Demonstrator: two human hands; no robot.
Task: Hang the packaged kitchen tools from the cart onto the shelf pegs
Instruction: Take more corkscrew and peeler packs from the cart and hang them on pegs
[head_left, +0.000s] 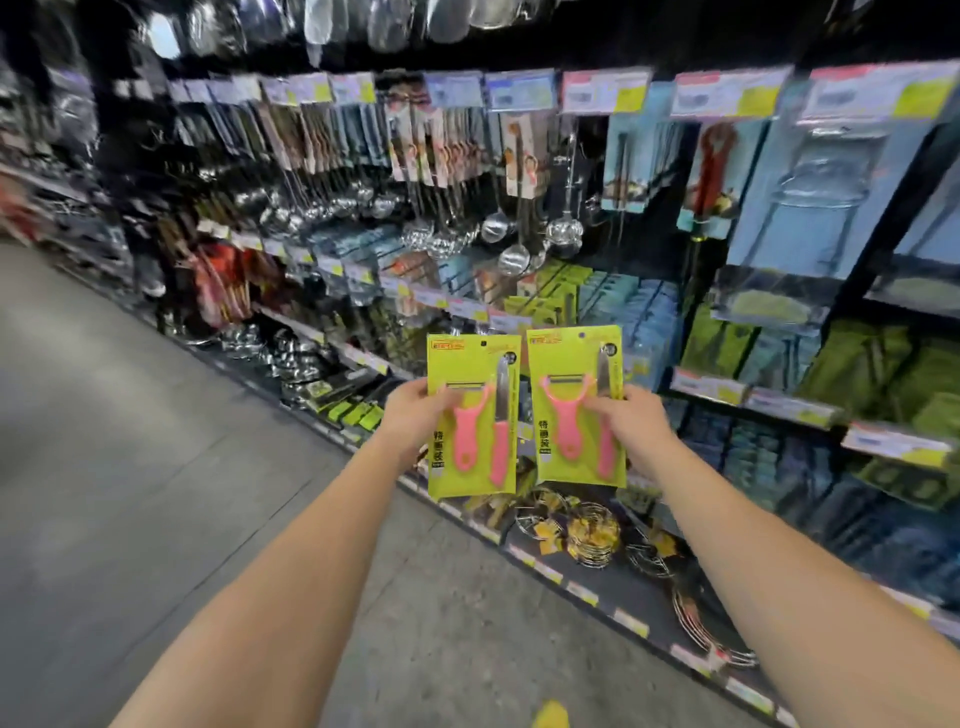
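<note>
Two lime-green cards, each carrying a pink peeler and a pink-handled knife, are held upright side by side in front of the shelves. My left hand (415, 415) grips the left package (475, 364) by its left edge. My right hand (631, 423) grips the right package (574, 358) by its right edge, thumb across the front. Each card has a small hang hole near its top. Behind them, more lime-green packages (550, 291) hang on the shelf pegs. The cart is not in view.
Long shelving (779, 405) runs from the left back to the right front, filled with hanging ladles (493, 228), blue carded tools (810, 197) and wire racks (592, 535) on the bottom shelf. Grey aisle floor (130, 467) lies to the left. A yellow object (550, 717) pokes in at the bottom edge.
</note>
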